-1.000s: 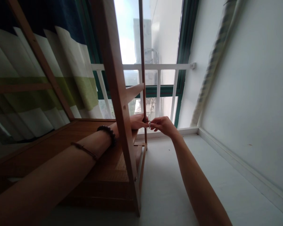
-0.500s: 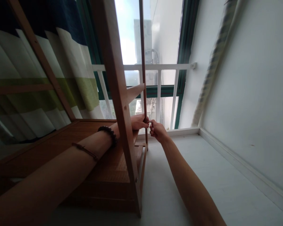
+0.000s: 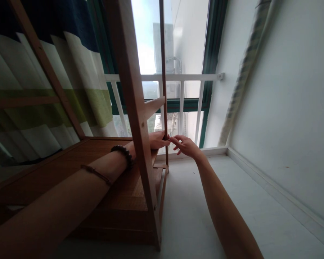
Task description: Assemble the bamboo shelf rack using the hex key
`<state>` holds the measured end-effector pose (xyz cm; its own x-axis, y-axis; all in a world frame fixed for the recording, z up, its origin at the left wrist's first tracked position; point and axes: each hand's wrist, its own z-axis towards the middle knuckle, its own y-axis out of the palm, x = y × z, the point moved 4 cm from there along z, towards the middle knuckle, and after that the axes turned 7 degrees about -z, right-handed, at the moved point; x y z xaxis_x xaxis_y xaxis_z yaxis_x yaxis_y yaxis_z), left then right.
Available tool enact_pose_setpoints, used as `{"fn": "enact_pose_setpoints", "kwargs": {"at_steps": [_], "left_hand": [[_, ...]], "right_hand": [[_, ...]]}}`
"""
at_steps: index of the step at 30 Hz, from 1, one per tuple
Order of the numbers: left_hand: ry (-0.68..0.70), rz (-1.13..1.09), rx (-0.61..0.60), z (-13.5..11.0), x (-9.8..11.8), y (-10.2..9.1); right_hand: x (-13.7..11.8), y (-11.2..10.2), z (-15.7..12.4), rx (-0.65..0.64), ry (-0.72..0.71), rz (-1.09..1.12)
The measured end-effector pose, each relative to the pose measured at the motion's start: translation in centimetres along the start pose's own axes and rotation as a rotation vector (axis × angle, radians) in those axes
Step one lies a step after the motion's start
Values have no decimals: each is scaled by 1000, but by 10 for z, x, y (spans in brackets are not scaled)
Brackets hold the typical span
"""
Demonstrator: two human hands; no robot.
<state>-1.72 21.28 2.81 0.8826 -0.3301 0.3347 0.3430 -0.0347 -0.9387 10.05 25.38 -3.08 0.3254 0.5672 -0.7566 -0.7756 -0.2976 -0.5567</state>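
Note:
A brown wooden shelf frame (image 3: 145, 144) stands before me, its front post close and its thin far post (image 3: 166, 118) behind. My left hand (image 3: 158, 139) reaches past the front post over the slatted shelf board (image 3: 108, 147) and is closed around the far post. A dark beaded bracelet (image 3: 123, 153) and a thin cord are on that arm. From the right, my right hand (image 3: 185, 145) has its fingers stretched out and apart, the foremost fingertips touching a small thin piece at the far post, too small to make out.
A white railing (image 3: 189, 77) crosses a green-framed window behind the posts. Striped curtains (image 3: 81, 79) hang at the left. A white wall (image 3: 291, 108) with a wrapped pipe (image 3: 239, 86) rises on the right above the pale floor (image 3: 205, 216).
My right hand has loosened from a curled fist at the thin piece to outstretched fingers, its wrist shifting slightly right. My left hand stays on the far post.

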Motion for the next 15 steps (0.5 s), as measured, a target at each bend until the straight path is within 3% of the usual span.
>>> {"fn": "enact_pose_setpoints", "kwargs": {"at_steps": [3,6,15], "left_hand": [[-1,25,55,-2,3,-3],[0,33,96,-3,5,-4],[-40,92,218,2,1,-3]], "right_hand": [[-5,-4,0,136,-165,-254],[-11,2,0,185,-266,-307],[-9,24,3,7,3,285]]}}
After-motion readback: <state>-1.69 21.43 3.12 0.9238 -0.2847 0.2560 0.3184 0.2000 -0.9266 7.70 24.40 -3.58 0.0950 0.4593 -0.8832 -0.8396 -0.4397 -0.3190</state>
